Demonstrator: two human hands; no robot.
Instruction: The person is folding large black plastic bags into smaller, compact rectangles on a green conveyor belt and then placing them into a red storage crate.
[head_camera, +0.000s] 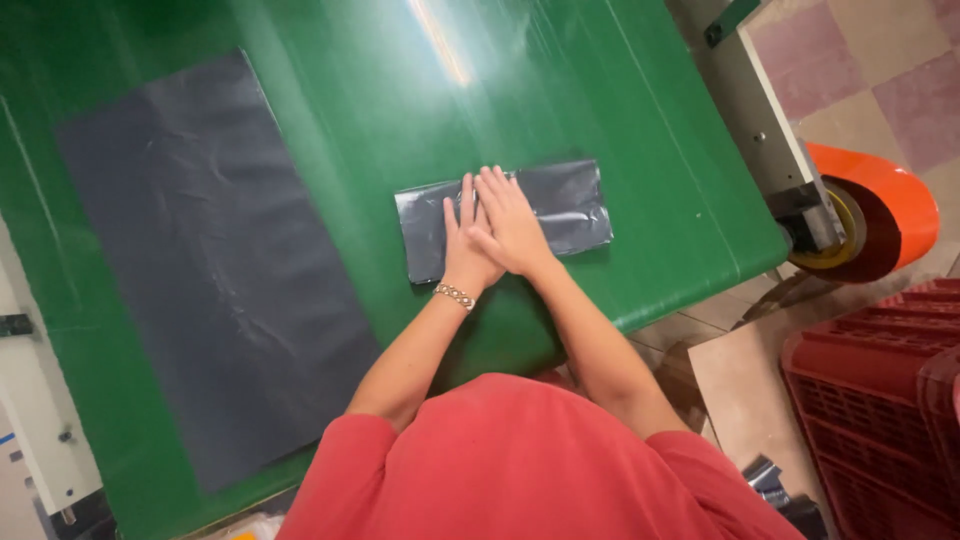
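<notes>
Both hands lie flat with fingers spread out straight, pressing on a small folded dark grey plastic bag (560, 212) in the middle of the shiny green table (400, 110). The right hand (512, 222) partly covers the left hand (462, 250). The bag looks thin and crinkly. A big flat grey plastic sheet (210, 260) lies well apart on the left. An orange roll (880, 210) and red crates (880, 400) sit beside the table, over a tiled floor (860, 70).
</notes>
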